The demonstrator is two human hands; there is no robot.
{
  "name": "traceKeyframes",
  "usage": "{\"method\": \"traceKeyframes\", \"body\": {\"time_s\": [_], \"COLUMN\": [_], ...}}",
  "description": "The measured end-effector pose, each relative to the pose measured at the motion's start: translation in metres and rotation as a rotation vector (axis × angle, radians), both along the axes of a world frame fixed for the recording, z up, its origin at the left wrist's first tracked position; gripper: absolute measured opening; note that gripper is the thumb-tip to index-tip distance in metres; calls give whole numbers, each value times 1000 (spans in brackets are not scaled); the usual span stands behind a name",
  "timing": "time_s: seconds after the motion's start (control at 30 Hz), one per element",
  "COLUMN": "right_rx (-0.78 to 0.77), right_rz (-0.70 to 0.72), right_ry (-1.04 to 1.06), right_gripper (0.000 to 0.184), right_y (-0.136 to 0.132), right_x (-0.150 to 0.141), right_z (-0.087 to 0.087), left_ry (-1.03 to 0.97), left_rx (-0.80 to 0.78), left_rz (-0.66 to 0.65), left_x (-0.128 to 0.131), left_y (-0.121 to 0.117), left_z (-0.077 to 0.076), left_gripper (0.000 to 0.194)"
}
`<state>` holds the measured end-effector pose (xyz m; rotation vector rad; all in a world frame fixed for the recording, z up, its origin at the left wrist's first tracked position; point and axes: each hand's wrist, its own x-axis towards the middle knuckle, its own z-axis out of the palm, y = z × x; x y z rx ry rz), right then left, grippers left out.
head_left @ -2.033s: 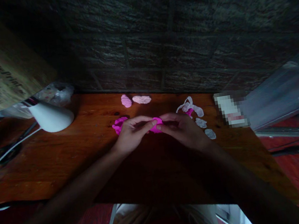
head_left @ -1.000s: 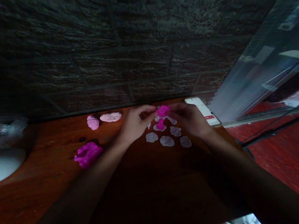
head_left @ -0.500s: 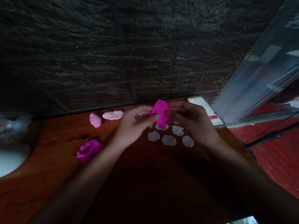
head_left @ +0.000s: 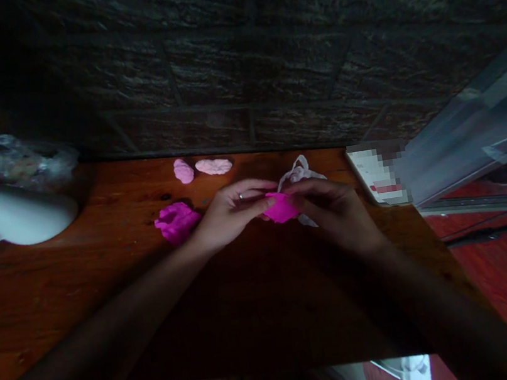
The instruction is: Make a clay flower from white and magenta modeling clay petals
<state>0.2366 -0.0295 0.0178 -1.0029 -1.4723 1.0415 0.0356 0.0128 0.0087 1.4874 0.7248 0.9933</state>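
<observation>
A bright magenta piece of soft modelling clay (head_left: 281, 207) is pinched between the fingertips of both my hands, above the wooden table. My left hand (head_left: 233, 213), with a ring on one finger, grips its left side. On the right side, my right hand (head_left: 335, 206) closes thumb and fingers on it. Thin whitish pieces (head_left: 301, 170) show just behind the right hand, partly hidden by it. A larger crumpled magenta lump (head_left: 177, 222) lies left of my left wrist. Farther back rest a small pink lump (head_left: 183, 171) and a pale pink elongated lump (head_left: 214, 166).
A dark brick wall (head_left: 208, 76) borders the back of the wooden table (head_left: 109, 211). At the left stand a white rounded object (head_left: 33, 213) and a crinkled clear plastic bag (head_left: 35, 162). A phone-like white slab (head_left: 375, 175), partly pixelated, lies at the right edge.
My view has shifted, bringing the table's front edge into sight. The held clay looks shorter and wider. Separate flat whitish discs showed below the hands; now whitish loops appear behind the right hand.
</observation>
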Motion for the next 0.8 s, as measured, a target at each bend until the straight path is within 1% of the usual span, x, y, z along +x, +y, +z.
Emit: {"method": "traceKeyframes", "body": {"time_s": [0.2, 0.33, 0.43, 0.67, 0.8], "right_rx": [-15, -18, -24, -58, -108], "right_rz": [13, -21, -47, -25, -51], "right_ry": [-30, -26, -33, -47, -9], "right_gripper": [14, 14, 13, 13, 22], "right_y": [-2, -3, -4, -6, -6], "right_x": [2, 1, 0, -1, -1], "right_z": [3, 3, 3, 3, 1], "left_ry": [-19, -67, -65, -7, 22], "left_rx": [34, -52, -95, 30, 116], "left_rz": [24, 2, 16, 41, 68], "left_x": [2, 4, 6, 6, 6], "left_y": [1, -2, -4, -5, -6], "left_z": [-4, -3, -2, -3, -1], "left_gripper": [18, 25, 23, 19, 19]}}
